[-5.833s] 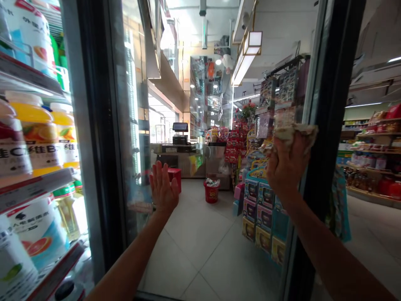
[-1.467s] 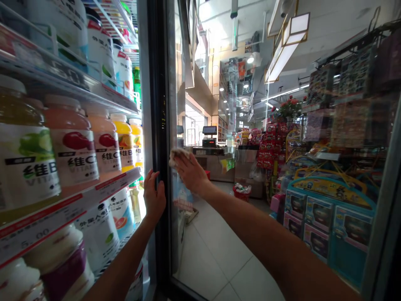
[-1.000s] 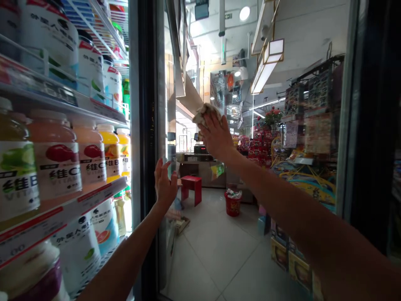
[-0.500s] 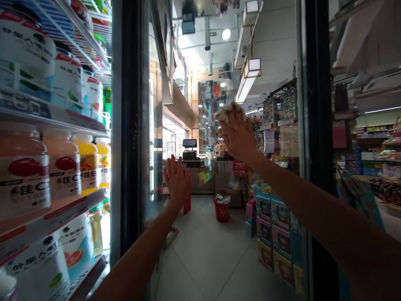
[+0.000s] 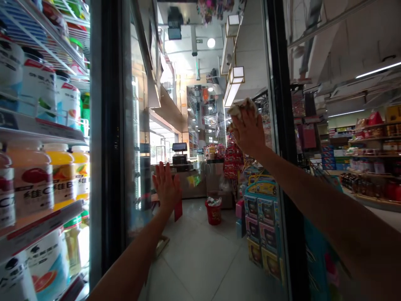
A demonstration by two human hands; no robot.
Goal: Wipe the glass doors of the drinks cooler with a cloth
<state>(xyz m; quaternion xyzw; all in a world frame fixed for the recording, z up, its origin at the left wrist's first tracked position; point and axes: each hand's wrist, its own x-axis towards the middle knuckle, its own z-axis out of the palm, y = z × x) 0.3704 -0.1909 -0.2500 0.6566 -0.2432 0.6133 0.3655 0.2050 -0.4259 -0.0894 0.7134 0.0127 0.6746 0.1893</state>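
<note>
A glass door [image 5: 200, 234] with a black frame [image 5: 283, 138] stands in front of me. Flat against its pane, lower left of the middle, rests my left hand [image 5: 167, 187], fingers stretched out and holding nothing. My right hand [image 5: 249, 131] is higher up, near the frame's right upright, pressing a crumpled light-coloured cloth [image 5: 241, 108] to the glass. Part of the cloth shows above and beside the fingers; the palm hides the rest.
On the left, lit fridge shelves [image 5: 46, 217] hold several drink bottles [image 5: 33, 177]. Through the glass I see a red bucket [image 5: 214, 213], stacked toy boxes [image 5: 263, 228] and a counter with a till screen [image 5: 179, 147]. Stocked store shelves [image 5: 376, 154] stand at the right.
My right hand and the cloth have moved right across the pane, closer to the frame's right upright. The view has turned slightly right. My left hand stays flat on the glass.
</note>
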